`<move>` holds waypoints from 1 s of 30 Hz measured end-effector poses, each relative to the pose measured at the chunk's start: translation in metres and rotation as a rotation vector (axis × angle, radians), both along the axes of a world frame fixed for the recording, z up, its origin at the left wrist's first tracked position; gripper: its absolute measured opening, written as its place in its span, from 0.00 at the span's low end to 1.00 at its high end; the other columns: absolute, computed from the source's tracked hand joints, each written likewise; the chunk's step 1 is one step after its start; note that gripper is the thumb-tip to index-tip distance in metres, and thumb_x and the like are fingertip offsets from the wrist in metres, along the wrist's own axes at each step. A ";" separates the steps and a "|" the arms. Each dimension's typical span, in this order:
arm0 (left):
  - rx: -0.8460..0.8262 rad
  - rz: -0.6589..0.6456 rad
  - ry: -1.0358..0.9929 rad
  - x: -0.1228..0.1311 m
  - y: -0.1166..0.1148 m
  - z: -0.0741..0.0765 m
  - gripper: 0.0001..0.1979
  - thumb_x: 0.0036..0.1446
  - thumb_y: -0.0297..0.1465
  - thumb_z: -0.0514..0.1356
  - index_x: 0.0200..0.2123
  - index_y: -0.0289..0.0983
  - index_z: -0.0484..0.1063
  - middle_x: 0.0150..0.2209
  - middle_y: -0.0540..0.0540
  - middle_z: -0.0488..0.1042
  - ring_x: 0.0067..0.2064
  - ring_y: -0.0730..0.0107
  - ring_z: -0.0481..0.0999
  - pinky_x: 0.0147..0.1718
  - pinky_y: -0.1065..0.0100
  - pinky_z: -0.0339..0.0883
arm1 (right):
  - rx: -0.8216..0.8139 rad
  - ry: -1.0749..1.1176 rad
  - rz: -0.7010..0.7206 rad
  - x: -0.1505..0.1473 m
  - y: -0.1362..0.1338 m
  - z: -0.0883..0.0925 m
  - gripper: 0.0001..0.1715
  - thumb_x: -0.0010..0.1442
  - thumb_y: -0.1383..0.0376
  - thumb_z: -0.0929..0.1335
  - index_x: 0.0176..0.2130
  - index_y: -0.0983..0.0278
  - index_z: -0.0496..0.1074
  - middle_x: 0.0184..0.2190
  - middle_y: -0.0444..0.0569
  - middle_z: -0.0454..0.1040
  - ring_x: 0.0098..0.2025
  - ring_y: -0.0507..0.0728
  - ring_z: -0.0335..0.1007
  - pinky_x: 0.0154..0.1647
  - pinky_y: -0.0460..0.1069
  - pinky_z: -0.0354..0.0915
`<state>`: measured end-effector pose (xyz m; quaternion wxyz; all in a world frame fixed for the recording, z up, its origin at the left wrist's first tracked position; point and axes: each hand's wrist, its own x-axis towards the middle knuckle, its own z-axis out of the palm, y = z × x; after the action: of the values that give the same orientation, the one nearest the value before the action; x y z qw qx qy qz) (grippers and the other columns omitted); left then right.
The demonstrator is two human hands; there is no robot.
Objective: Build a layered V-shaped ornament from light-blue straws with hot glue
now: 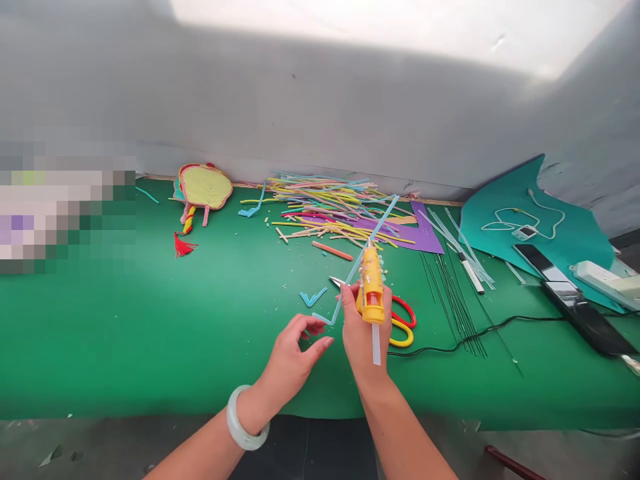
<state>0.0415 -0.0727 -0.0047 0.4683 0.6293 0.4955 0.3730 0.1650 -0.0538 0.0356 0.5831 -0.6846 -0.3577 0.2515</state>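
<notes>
My right hand is wrapped round a yellow hot glue gun, with a clear glue stick poking out of its back end. Its thumb also pinches a long light-blue strip, which runs up past the nozzle and has a sharp bend at its lower end. Beside that bent end is my left hand, thumb and fingers apart; whether the fingertips touch the strip I cannot tell. A small folded blue piece lies just beyond it. Scissors with red and yellow handles are partly hidden behind my right hand.
Coloured strips lie heaped at the back over a purple sheet. A yellow fan-shaped craft piece rests at back left. Thin dark wires, a phone, a teal sheet and a black cord occupy the right.
</notes>
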 end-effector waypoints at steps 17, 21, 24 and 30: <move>-0.016 0.175 -0.132 0.004 0.006 -0.003 0.09 0.58 0.39 0.61 0.32 0.40 0.70 0.31 0.49 0.71 0.35 0.68 0.70 0.37 0.67 0.67 | 0.039 -0.033 -0.037 -0.007 -0.008 -0.007 0.20 0.58 0.51 0.69 0.42 0.60 0.61 0.35 0.47 0.72 0.35 0.57 0.71 0.37 0.51 0.65; -0.015 0.195 -0.155 0.001 0.007 -0.003 0.08 0.58 0.38 0.61 0.32 0.40 0.70 0.32 0.50 0.71 0.35 0.69 0.70 0.38 0.68 0.67 | 0.033 -0.071 -0.029 -0.010 -0.011 -0.004 0.19 0.58 0.51 0.69 0.41 0.60 0.61 0.35 0.47 0.73 0.35 0.56 0.71 0.38 0.51 0.65; -0.025 0.195 -0.172 -0.001 0.008 -0.002 0.08 0.58 0.38 0.61 0.31 0.40 0.70 0.31 0.50 0.71 0.35 0.69 0.70 0.37 0.69 0.66 | 0.043 -0.076 -0.018 -0.011 -0.012 -0.002 0.19 0.58 0.51 0.69 0.40 0.60 0.61 0.35 0.47 0.73 0.34 0.56 0.71 0.37 0.50 0.65; -0.048 0.206 -0.162 -0.011 0.010 -0.001 0.09 0.58 0.38 0.61 0.31 0.38 0.71 0.31 0.50 0.71 0.35 0.70 0.69 0.37 0.69 0.64 | 0.034 -0.058 0.033 -0.001 -0.014 -0.002 0.23 0.56 0.48 0.71 0.40 0.61 0.64 0.33 0.46 0.74 0.32 0.55 0.72 0.35 0.50 0.68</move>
<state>0.0307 -0.0628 -0.0054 0.4810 0.5315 0.5268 0.4567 0.1644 -0.0677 0.0337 0.5800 -0.6755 -0.3899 0.2351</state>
